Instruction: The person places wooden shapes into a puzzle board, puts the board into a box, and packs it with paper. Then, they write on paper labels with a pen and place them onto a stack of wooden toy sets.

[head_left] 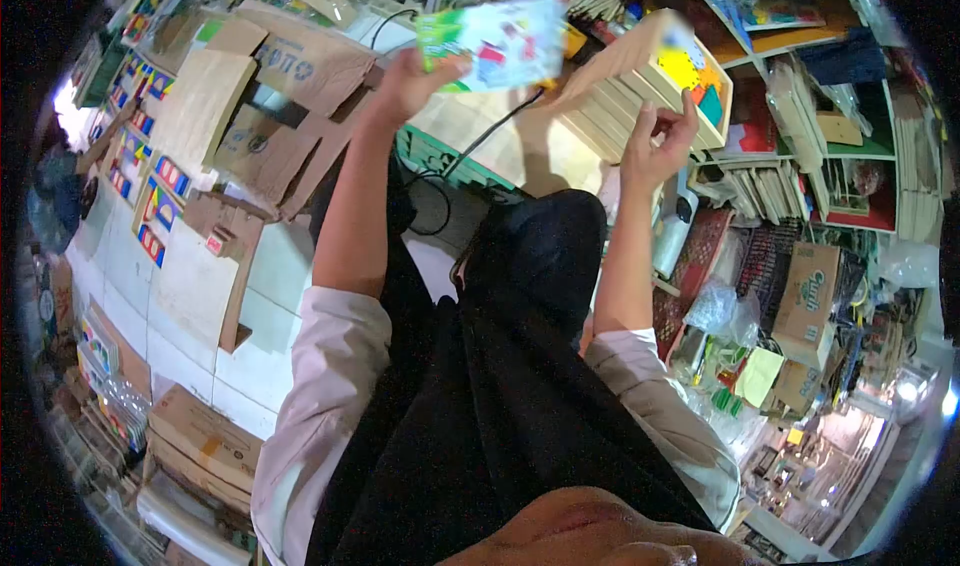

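My left hand is closed on the edge of a flat, glossy printed sheet or packet, green and white with coloured pictures. It is held up over a pale work surface. My right hand is raised beside a light wooden box or stack of trays, its fingers apart and partly bent, with nothing visible in them. Yellow and teal pieces show at the end of the wooden stack, close to my right fingertips. Whether those fingertips touch the stack is hard to tell.
A black cable crosses the work surface. On the left, flattened cardboard, wooden boards and colourful block sets lie on the tiled floor. Crowded shelves and a carton stand at the right.
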Motion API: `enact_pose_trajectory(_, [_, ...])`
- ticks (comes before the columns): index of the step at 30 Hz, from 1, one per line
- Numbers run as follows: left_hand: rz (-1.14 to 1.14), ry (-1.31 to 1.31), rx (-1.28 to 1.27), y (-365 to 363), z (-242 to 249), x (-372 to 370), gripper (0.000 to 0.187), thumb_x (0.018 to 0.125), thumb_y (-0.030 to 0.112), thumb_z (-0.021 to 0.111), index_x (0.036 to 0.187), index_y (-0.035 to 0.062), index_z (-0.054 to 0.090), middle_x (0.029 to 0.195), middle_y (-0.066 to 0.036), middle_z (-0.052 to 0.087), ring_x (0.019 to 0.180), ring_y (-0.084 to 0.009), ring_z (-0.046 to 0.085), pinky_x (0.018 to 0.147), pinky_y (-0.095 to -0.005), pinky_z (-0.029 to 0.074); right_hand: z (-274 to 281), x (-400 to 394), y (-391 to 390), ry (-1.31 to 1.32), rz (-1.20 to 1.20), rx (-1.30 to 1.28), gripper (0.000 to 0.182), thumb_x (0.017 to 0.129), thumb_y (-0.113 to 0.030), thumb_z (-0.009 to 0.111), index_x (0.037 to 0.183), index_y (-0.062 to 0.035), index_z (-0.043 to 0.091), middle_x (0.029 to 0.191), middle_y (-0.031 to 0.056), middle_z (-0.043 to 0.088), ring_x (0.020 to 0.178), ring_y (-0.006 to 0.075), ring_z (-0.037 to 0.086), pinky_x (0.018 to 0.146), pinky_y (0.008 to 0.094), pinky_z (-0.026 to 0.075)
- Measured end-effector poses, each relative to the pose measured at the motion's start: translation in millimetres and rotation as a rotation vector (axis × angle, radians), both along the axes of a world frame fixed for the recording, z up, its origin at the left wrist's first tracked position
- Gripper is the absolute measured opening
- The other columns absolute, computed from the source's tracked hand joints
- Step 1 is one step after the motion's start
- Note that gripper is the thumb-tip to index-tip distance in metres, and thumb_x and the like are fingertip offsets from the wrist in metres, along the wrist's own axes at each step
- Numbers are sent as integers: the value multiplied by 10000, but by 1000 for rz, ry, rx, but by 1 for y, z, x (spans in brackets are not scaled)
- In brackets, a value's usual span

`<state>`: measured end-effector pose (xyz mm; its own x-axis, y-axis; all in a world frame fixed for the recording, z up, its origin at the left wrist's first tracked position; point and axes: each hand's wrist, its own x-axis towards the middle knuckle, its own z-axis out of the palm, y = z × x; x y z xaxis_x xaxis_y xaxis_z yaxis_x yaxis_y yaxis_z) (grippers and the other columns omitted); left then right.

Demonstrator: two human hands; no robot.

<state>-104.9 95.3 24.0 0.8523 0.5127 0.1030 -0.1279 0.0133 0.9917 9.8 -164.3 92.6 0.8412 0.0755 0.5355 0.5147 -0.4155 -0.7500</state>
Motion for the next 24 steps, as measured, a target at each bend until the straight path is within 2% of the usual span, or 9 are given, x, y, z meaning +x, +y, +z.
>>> enact_pose_trajectory(3, [-309,7,66,-32,-3,-14,172,795,140,648,918,20,643,841,-4,636,746,-66,545,700,-238,441,61,-40,8,-485,376,-459,786,625,-311,767,1267,-61,389,1207,175,455,1086,294,470,884,369,389])
enact_pose_trajectory(6, [-484,85,60,-66,9,-33,174,792,154,663,907,25,648,809,6,635,746,-54,535,691,-235,439,71,-56,-4,-528,376,-818,675,599,-206,777,1181,-25,486,1129,149,554,998,268,557,847,346,436])
enact_pose_trajectory(8, [-496,112,74,-75,13,-38,165,788,148,668,894,22,650,793,5,633,751,-55,537,688,-232,438,48,-38,-22,152,668,-883,430,658,-173,746,1028,-16,593,953,88,636,825,207,605,740,317,463])
enact_pose_trajectory(11, [-614,111,-79,-79,2,-41,239,782,143,676,971,9,618,851,-9,629,766,-65,552,698,-234,444,43,-32,-38,580,904,-566,255,720,-154,708,914,-7,633,778,29,644,687,148,582,652,294,459])
enact_pose_trajectory(15, [-826,297,-499,-92,-11,-32,421,797,122,649,1156,-6,471,1008,-70,593,849,-165,596,699,-312,519,17,-23,-40,550,850,-597,381,696,-227,735,978,0,616,868,92,628,794,126,560,733,259,436])
enact_pose_trajectory(16, [-775,294,-542,-99,-18,-29,405,805,111,634,1155,-7,470,1006,-78,593,862,-178,596,679,-330,532,15,-24,-43,419,744,-725,746,591,-328,786,1217,-56,485,1077,153,572,983,210,547,879,375,403])
enact_pose_trajectory(19, [-740,299,-563,-109,-26,-24,385,821,101,603,1164,2,458,1016,-91,589,878,-200,599,650,-356,549,4,-58,-38,-137,535,-1108,1100,496,-380,807,1387,-136,210,1247,186,454,1139,314,456,968,549,288])
enact_pose_trajectory(20, [-753,301,-585,-109,-24,-23,390,823,109,601,1168,7,453,1015,-94,590,887,-211,600,654,-359,550,-3,-64,-35,-23,595,-1165,1206,476,-350,807,1407,-174,60,1312,182,375,1214,346,364,977,646,175])
enact_pose_trajectory(24, [-819,374,-582,-103,-18,-24,410,836,167,593,1183,11,440,1039,-145,593,898,-270,615,682,-382,547,-15,-62,-29,232,675,-1129,1179,473,-264,797,1408,-180,83,1206,174,443,1166,330,405,961,586,262])
